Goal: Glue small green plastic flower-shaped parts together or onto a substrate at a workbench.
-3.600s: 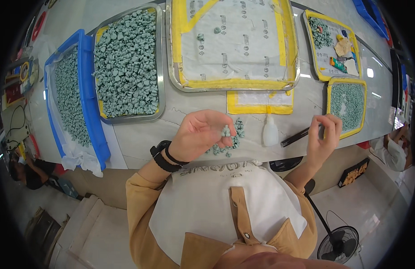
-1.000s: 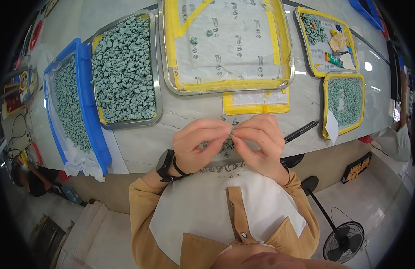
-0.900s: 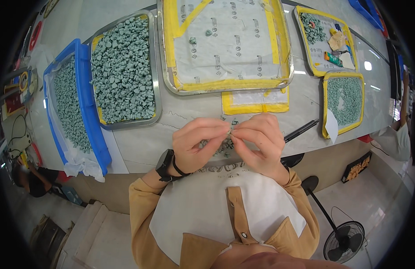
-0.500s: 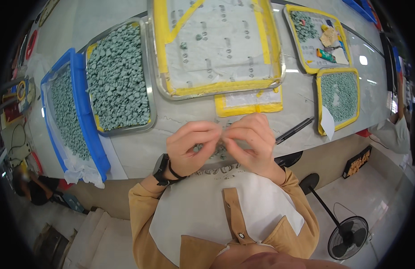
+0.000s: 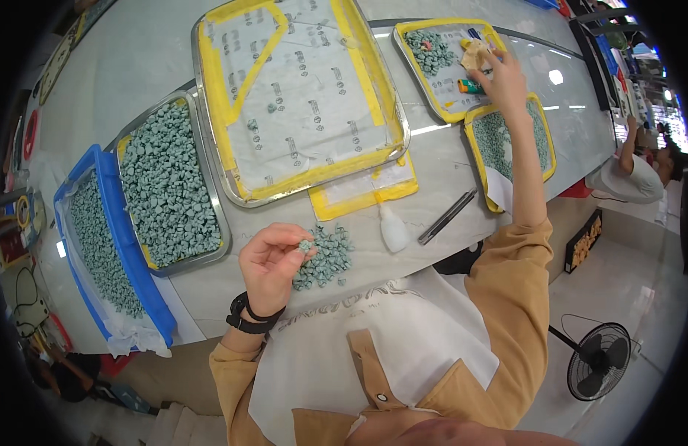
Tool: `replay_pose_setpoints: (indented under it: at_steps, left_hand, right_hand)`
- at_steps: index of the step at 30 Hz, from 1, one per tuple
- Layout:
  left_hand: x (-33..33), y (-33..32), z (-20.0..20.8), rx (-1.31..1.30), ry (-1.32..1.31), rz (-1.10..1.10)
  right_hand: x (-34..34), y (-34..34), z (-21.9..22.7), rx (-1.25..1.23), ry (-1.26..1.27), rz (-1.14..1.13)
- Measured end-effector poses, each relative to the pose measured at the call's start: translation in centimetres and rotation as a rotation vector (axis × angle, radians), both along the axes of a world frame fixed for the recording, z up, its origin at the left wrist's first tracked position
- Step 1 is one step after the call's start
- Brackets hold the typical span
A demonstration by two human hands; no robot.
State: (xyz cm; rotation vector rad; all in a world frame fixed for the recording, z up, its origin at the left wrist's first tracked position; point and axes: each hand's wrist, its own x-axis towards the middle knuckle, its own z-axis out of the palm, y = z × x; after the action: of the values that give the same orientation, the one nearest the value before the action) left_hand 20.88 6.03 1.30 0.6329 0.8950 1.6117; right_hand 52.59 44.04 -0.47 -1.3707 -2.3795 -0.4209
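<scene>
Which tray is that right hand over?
The yellow-edged tray beyond the smaller yellow-edged tray: the right hand is over it, and it alone holds a green-and-orange oblong item.

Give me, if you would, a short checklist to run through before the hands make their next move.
1. Grip of the left hand: a small green piece sits between thumb and fingertips. Ok.
2. Right hand in position: it is at the upper-right tray, but its grip is unclear. Cannot tell.
3. Loose pieces contained: a pile lies directly on the table, beside the left hand. Not ok.
4. Bottle clear of both hands: yes. Ok.
5. Black tool apart from the bottle: yes, to its right. Ok.
</scene>
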Motion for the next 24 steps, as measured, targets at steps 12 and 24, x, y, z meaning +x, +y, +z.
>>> replay_pose_setpoints:
  at_steps: [12,24]
  left_hand:
    - [1.0,-0.8,2.1,-0.16,-0.133,-0.031]
    - [1.4,-0.4,1.4,0.061,0.348,0.156]
  right_hand:
    - [-11.1,-24.4,10.2,-0.513,0.66,0.845]
    - [-15.3,-28.8,5.8,-0.756,0.877,0.726]
